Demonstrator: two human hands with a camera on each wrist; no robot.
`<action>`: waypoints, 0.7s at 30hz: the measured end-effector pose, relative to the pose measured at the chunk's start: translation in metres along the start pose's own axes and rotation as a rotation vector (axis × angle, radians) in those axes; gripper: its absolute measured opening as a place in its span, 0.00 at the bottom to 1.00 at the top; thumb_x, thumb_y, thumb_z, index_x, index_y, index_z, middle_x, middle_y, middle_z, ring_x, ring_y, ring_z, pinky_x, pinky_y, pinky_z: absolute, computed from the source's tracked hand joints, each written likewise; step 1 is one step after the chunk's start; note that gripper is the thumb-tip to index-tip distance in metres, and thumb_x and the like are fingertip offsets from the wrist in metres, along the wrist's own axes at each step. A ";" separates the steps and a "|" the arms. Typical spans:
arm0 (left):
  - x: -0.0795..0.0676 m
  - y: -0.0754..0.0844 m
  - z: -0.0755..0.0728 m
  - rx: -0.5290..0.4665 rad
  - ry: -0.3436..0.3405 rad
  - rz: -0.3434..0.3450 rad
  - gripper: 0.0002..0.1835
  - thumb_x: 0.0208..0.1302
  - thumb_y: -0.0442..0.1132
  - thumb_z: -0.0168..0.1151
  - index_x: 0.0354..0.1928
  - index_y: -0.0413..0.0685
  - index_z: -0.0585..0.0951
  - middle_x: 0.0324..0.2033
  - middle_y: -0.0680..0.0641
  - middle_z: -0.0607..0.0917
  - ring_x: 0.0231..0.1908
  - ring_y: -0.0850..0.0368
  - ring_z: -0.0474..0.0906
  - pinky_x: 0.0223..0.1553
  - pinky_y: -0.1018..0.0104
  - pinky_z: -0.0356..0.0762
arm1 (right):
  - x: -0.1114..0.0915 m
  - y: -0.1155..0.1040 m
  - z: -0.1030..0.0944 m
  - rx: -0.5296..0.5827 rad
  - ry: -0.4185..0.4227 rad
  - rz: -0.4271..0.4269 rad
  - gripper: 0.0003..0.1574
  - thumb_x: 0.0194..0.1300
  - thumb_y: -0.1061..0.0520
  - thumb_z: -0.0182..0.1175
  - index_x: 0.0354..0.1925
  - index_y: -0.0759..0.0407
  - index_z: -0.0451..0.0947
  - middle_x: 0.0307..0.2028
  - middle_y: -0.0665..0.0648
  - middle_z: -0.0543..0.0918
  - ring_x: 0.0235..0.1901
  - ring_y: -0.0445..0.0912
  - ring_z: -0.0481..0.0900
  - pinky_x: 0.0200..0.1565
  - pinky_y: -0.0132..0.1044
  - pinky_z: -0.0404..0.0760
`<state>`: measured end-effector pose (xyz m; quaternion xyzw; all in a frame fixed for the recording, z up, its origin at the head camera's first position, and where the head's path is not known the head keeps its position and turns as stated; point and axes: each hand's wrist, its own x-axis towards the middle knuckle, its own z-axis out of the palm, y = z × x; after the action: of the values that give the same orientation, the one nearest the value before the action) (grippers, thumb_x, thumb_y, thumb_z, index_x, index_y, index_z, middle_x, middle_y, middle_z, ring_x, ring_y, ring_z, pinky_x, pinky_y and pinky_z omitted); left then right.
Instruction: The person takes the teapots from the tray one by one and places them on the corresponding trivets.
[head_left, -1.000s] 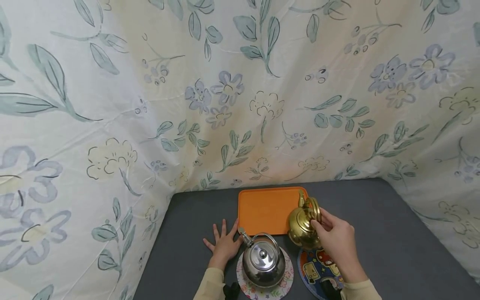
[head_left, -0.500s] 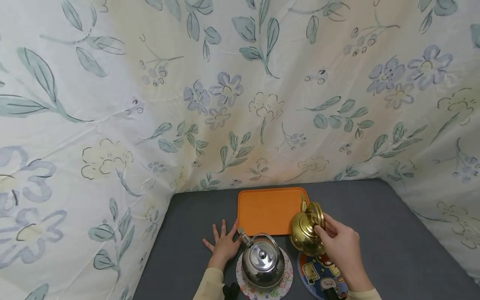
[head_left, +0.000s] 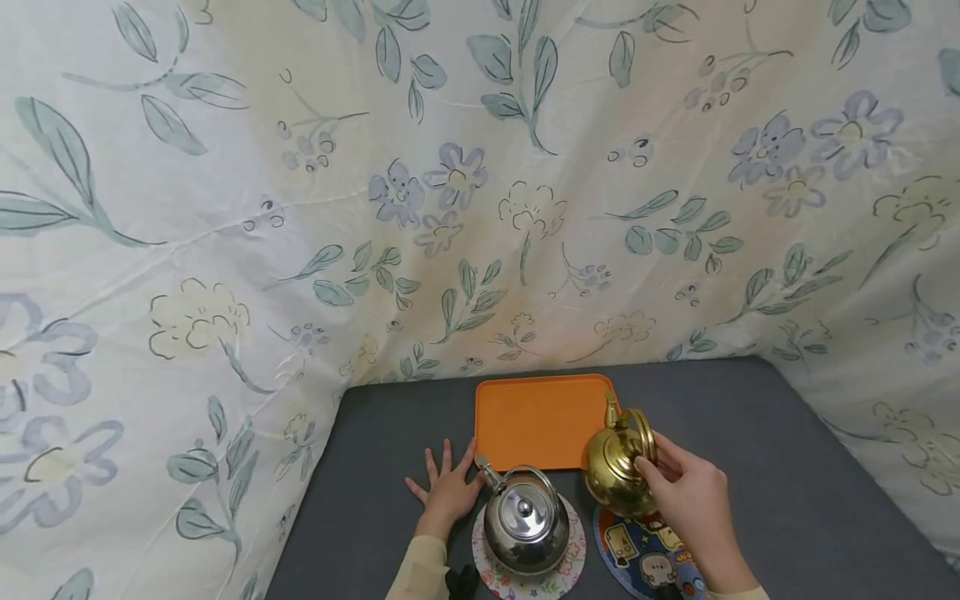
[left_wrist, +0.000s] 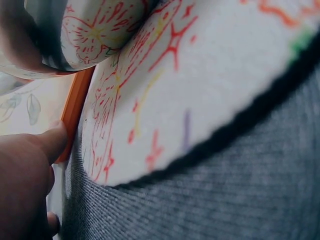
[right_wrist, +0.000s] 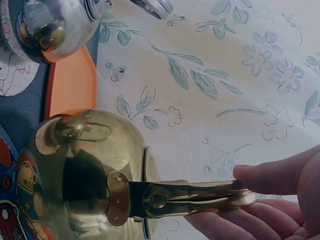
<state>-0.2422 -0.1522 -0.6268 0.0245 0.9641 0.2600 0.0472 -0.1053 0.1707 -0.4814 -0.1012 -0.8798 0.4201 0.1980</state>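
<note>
My right hand [head_left: 696, 498] pinches the hooped handle [right_wrist: 195, 197] of a gold kettle [head_left: 613, 475] between thumb and fingers. The kettle's body overlaps the near right corner of an orange tray [head_left: 536, 425] and the far edge of a blue cartoon mat [head_left: 626, 560]; whether it hangs clear of both, I cannot tell. Fingers spread, my left hand [head_left: 448, 497] rests on the dark table beside a silver kettle [head_left: 525, 542]. That kettle stands on a round pink floral mat [head_left: 576, 560]. One left fingertip is close to the tray's left edge.
A dark grey table [head_left: 750, 450] lies under everything, with bare surface to the right of my right hand. Floral cloth [head_left: 525, 208] hangs at the back and along both sides. The silver kettle's spout points toward the tray's near left corner.
My right hand and the gold kettle have shifted a little right and toward me, and the kettle covers less of the tray. The left hand and silver kettle stay put.
</note>
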 end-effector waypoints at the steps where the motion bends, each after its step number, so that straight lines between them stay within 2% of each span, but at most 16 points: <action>1: 0.000 0.000 0.000 0.000 0.001 0.001 0.36 0.70 0.65 0.55 0.78 0.79 0.57 0.81 0.44 0.46 0.78 0.30 0.27 0.60 0.15 0.18 | -0.001 0.001 0.000 0.000 0.001 -0.001 0.34 0.66 0.53 0.69 0.66 0.64 0.75 0.49 0.70 0.86 0.44 0.60 0.89 0.40 0.48 0.88; 14: 0.005 0.002 0.001 0.004 0.020 0.003 0.36 0.70 0.65 0.55 0.78 0.76 0.59 0.81 0.43 0.46 0.78 0.29 0.28 0.60 0.15 0.20 | 0.002 0.007 0.002 0.009 -0.006 0.039 0.34 0.65 0.53 0.70 0.65 0.64 0.76 0.49 0.69 0.86 0.44 0.60 0.89 0.40 0.47 0.88; 21: 0.007 0.005 0.001 -0.001 0.021 -0.004 0.36 0.70 0.65 0.55 0.78 0.77 0.59 0.81 0.44 0.46 0.78 0.30 0.28 0.60 0.16 0.17 | 0.003 0.011 0.000 0.009 -0.022 0.048 0.34 0.65 0.52 0.70 0.66 0.64 0.76 0.49 0.69 0.86 0.45 0.60 0.89 0.40 0.46 0.88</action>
<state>-0.2491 -0.1471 -0.6252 0.0200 0.9645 0.2607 0.0377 -0.1078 0.1786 -0.4896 -0.1166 -0.8774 0.4297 0.1788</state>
